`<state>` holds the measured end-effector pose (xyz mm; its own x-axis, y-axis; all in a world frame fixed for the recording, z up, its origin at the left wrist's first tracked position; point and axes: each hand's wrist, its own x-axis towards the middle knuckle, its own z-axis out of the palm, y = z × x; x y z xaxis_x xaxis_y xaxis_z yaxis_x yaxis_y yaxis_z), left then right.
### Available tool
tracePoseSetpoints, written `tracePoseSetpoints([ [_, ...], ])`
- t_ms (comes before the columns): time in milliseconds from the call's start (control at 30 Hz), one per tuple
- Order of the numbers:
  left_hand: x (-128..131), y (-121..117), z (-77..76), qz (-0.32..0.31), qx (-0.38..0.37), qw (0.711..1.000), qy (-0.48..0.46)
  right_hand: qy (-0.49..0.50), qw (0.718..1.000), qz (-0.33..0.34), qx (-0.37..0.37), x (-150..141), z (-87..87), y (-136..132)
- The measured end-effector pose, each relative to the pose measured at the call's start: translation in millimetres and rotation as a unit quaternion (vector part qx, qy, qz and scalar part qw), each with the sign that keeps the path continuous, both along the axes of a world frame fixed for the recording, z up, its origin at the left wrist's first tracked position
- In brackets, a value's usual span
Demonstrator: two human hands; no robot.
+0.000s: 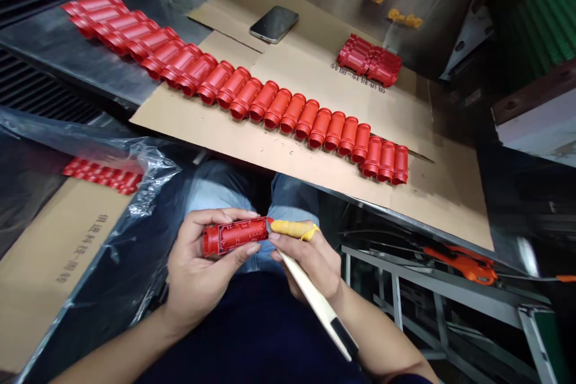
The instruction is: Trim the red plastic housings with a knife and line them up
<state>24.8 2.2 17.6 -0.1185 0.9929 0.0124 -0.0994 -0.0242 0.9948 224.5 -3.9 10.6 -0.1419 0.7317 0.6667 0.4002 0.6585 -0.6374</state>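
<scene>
My left hand [198, 267] is closed around a red plastic tube-shaped part [240, 235] above my lap, with fingers on its far side and the thumb on its near side. Dark outlines mark the inner face of this part. In my right hand [315, 258] is a knife [310, 294] with a long cream handle and a black end. Its small grey blade touches the right end of the red part. A yellow finger cot [292, 229] covers my right index finger, which presses close to the blade.
A long row of similar red parts [246, 99] crosses the cardboard-covered table [310, 78]. Behind it lie a phone [274, 24], another red cluster [369, 61] and yellow finger cots [405, 18]. A plastic-lined box [58, 258] with red parts stands left; an orange tool [463, 264] hangs right.
</scene>
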Motion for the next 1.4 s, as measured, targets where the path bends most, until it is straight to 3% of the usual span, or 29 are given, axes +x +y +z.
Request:
tracePoseSetpoints([
  [300,0.5,-2.6,-2.9,0.011,-0.006,1.000,-0.007,0.015,0.999,0.016,-0.039,0.8,-1.5,-1.2],
  [500,-1.6,3.2,-10.5,-0.003,-0.104,0.989,-0.108,-0.018,0.999,0.039,-0.029,10.2,-7.5,1.4],
  [567,-2.0,7.4,-9.4,-0.020,-0.138,0.979,-0.151,0.026,0.998,0.009,-0.058,18.0,-11.3,5.3],
  [700,-3.3,10.1,-7.9,-0.032,-0.145,0.970,-0.192,0.169,0.970,-0.128,-0.116,35.6,-19.5,13.0],
  [767,-3.9,8.8,-9.9,-0.046,-0.135,0.973,-0.183,0.209,0.955,-0.141,-0.156,40.3,-20.5,12.0],
  [867,-3.8,6.1,-12.7,-0.061,-0.116,0.981,-0.141,0.161,0.968,-0.085,-0.170,39.3,-14.6,5.0],
  [1100,2.5,0.7,-2.9,-0.012,0.014,1.000,-0.003,0.051,0.995,0.005,-0.081,24.9,2.1,0.1],
  [1400,5.8,1.5,0.5,0.010,0.035,0.999,0.000,0.015,0.999,0.033,-0.035,17.5,-2.2,-2.2],
])
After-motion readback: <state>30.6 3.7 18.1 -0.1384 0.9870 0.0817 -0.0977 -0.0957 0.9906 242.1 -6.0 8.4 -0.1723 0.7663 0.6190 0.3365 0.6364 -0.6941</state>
